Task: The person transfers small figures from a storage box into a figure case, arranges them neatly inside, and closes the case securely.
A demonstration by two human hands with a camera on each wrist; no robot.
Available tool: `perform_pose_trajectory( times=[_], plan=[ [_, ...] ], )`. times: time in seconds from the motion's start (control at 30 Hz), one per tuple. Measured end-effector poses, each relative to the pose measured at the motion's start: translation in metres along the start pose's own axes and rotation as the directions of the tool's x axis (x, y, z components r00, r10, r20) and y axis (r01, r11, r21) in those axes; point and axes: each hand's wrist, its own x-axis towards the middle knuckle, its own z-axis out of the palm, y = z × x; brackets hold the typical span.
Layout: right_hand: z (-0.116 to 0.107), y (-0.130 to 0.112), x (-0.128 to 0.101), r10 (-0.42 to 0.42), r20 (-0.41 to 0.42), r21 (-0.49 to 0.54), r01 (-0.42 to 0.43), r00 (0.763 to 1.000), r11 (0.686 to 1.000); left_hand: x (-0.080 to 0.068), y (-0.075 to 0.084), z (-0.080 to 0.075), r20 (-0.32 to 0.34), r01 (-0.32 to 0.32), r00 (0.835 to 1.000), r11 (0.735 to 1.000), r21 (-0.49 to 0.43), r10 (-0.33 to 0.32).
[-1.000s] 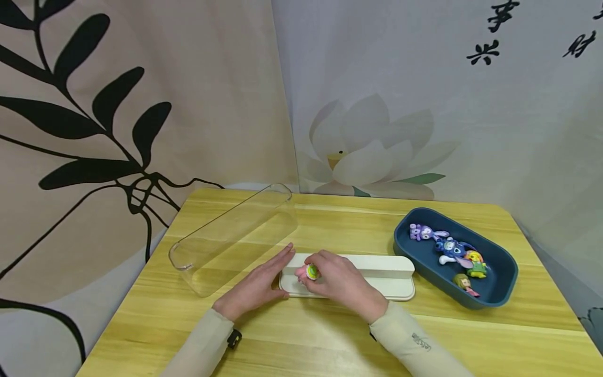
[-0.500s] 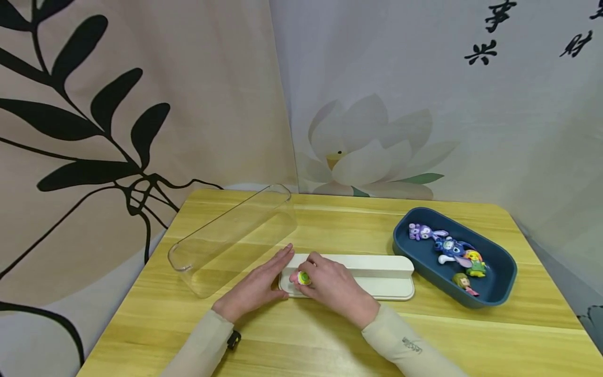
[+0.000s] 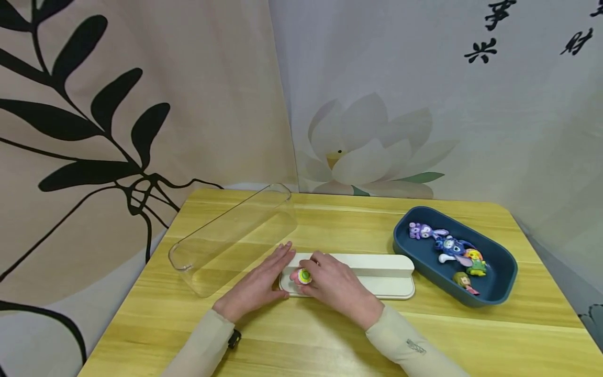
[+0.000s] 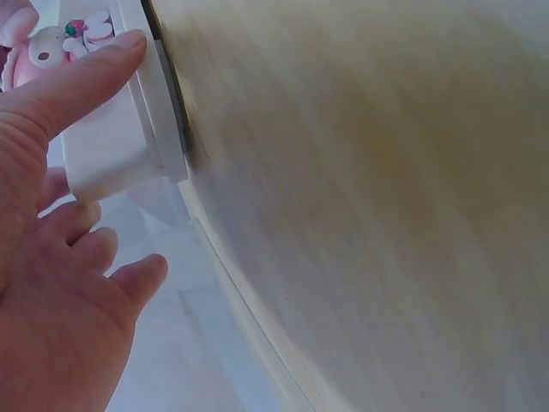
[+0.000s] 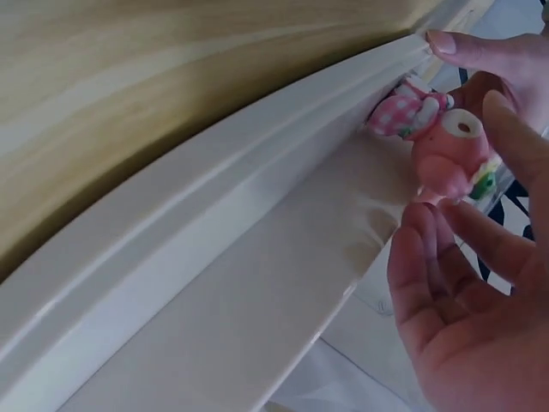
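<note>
My right hand (image 3: 339,285) pinches a small pink toy figurine (image 5: 450,150) by its head. The figurine wears a pink checked outfit, and a round yellow-green piece shows on its head. It stands upright at the left end of a white two-level display base (image 3: 386,285), in front of the raised step. My left hand (image 3: 256,287) holds that same end of the base, thumb at the front edge and fingers at the back corner. In the left wrist view the thumb (image 4: 94,77) crosses the front edge, with the figurine's face (image 4: 47,50) partly hidden behind it.
A clear plastic cover (image 3: 235,238) lies at the back left, close to the left hand. To the right, near the base's end, stands a dark blue tray (image 3: 443,285) holding several toy figurines (image 3: 452,248). Curtains hang behind the wooden table (image 3: 292,340).
My right hand has moved slightly left with the figurine, bringing it nearer the left end of the base. My left hand has stayed in place.
</note>
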Motion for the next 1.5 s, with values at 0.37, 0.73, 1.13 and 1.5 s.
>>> perform_pose_trajectory(
  times=[0.37, 0.73, 1.13, 1.5],
  plan=[
    [-0.04, 0.022, -0.029, 0.081, 0.011, 0.004, -0.081, 0.997, 0.997, 0.011, 0.003, 0.004, -0.01, -0.066, 0.998, 0.998, 0.02, 0.066],
    [-0.082, 0.052, -0.058, 0.195, -0.037, 0.022, -0.194, 0.98, 0.981, 0.003, 0.004, 0.005, 0.005, -0.039, 0.999, 0.999, 0.03, 0.039],
    [-0.139, 0.122, -0.115, 0.482, -0.113, 0.089, -0.475, 0.869, 0.876, 0.011, 0.008, 0.003, 0.009, -0.043, 0.999, 0.999, 0.021, 0.043],
    [-0.145, 0.176, -0.149, 0.601, -0.025, 0.067, -0.598, 0.799, 0.799, 0.009, 0.008, 0.007, 0.012, -0.011, 1.0, 1.0, -0.025, 0.011]
  ],
)
